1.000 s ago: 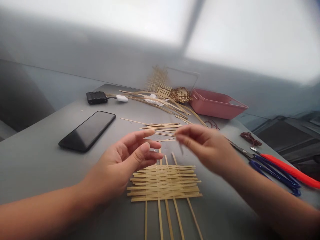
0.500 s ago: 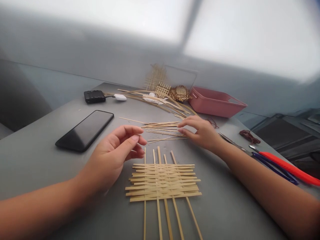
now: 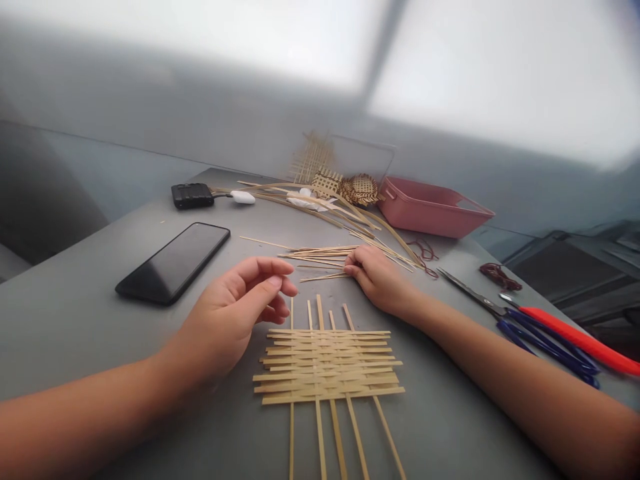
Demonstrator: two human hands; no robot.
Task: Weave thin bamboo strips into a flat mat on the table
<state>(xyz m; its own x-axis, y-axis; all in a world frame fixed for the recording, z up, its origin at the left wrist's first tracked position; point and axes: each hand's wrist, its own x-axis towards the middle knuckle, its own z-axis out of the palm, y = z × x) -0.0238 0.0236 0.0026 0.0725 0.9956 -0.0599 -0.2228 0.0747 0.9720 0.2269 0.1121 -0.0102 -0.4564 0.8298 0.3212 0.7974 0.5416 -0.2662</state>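
A woven mat of pale flat strips (image 3: 330, 365) lies at the near middle of the table, long strips running toward me. Just beyond its upper left corner hovers my left hand (image 3: 237, 303), fingers loosely curled and apart, nothing in them. My right hand (image 3: 377, 277) is at the right end of a pile of thin strips (image 3: 320, 253) beyond the mat. Its thumb and forefinger are pinched together on a thin strip at the pile's near side; the other fingers are folded.
On the grey table (image 3: 165, 353) lie a black phone (image 3: 175, 261), a black device (image 3: 193, 195), blue-handled scissors (image 3: 500, 312), a red-handled tool (image 3: 580, 339) and dark cord (image 3: 500, 275). A pink basket (image 3: 433, 210), small woven pieces (image 3: 361, 189) and long curved strips stand farther back.
My right hand has moved left and nearer me, and its fingers have closed from spread to pinched on a strip. My left hand has hardly moved. The scissors show more fully.
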